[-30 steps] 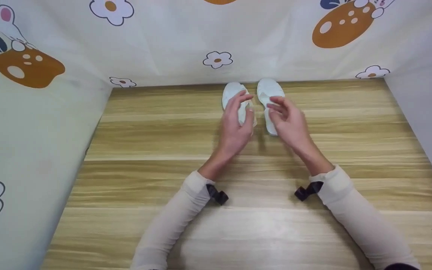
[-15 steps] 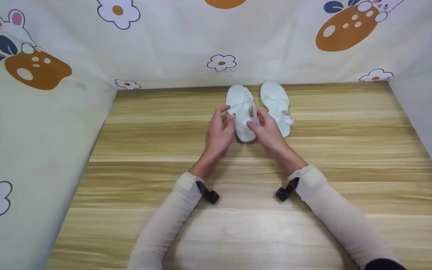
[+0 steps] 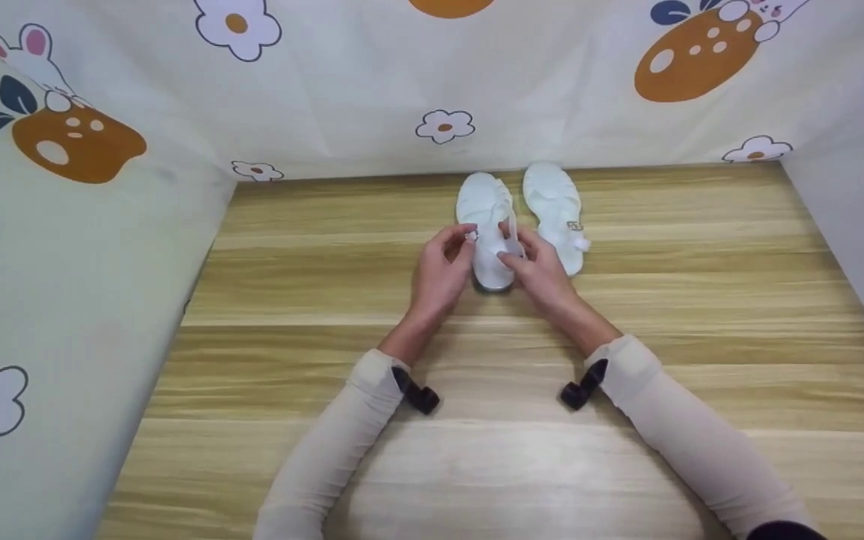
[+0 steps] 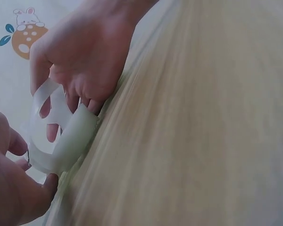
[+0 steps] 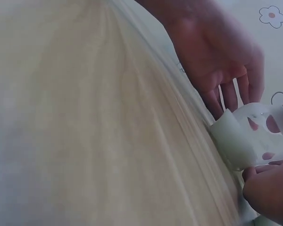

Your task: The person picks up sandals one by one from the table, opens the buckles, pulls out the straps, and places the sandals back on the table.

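Observation:
Two white sandals stand side by side on the floor. My hands are at the left sandal (image 3: 483,193), one on each side of its open heel part. With thumb and fingertips my left hand (image 3: 441,274) pinches a small buckle piece (image 3: 471,235) at that sandal's left side. On the other side, my right hand (image 3: 544,274) holds the clear-white ankle strap (image 4: 46,92), its fingers around the band. The right sandal (image 3: 550,182) lies just beyond my right hand, with a shiny buckle (image 3: 574,226) and a loose strap end at its right side.
A wood-grain floor (image 3: 289,255) spreads around the sandals. Their toes are close to a pale printed cloth (image 3: 357,97) that hangs at the back. Cloth (image 3: 49,247) also covers the left side, and a pale wall (image 3: 852,202) stands at the right.
My hands have come down from above the two sandals to the left one and spread to its sides. In the last half second they have gripped its buckle piece and strap.

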Demonstrator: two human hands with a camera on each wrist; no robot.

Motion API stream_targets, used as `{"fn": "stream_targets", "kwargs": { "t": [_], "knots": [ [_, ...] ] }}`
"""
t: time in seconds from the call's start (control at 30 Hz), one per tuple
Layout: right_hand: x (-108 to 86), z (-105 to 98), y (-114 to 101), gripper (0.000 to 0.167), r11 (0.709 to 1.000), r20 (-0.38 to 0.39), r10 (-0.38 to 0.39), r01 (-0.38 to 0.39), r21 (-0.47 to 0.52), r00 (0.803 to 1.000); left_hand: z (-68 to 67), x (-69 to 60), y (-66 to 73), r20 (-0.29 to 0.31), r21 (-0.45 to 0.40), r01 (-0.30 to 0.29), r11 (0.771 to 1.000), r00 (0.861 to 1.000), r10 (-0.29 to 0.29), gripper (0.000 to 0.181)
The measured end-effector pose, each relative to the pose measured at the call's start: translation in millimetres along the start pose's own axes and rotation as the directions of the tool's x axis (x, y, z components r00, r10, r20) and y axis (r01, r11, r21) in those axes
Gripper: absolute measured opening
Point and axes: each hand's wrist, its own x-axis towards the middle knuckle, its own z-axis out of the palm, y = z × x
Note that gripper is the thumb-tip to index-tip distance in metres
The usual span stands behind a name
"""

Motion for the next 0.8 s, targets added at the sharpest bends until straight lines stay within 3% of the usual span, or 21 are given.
{"fn": "stream_targets", "kwargs": {
  "t": [0.3, 0.43, 0.8],
  "knots": [
    [-25.0, -13.2, -0.1, 0.054, 0.995, 0.071, -0.093, 0.091, 0.034, 0.993, 1.7, -19.6, 3.8, 0.047, -0.011, -0.056, 0.998, 0.997, 0.056, 0.027],
    [-37.2, -17.9, 0.1, 0.052, 0.996, 0.103, -0.086, 0.081, 0.047, 0.991, 1.5, -27.3, 7.1, 0.073, -0.042, -0.069, 0.997, 0.995, 0.072, 0.028],
    [-65.4, -35.5, 5.0, 0.051, 0.997, 0.189, -0.072, 0.074, 0.000, 0.979, 1.9, -49.8, 7.0, 0.137, -0.017, -0.069, 0.997, 0.988, 0.071, 0.026]
  ]
}}
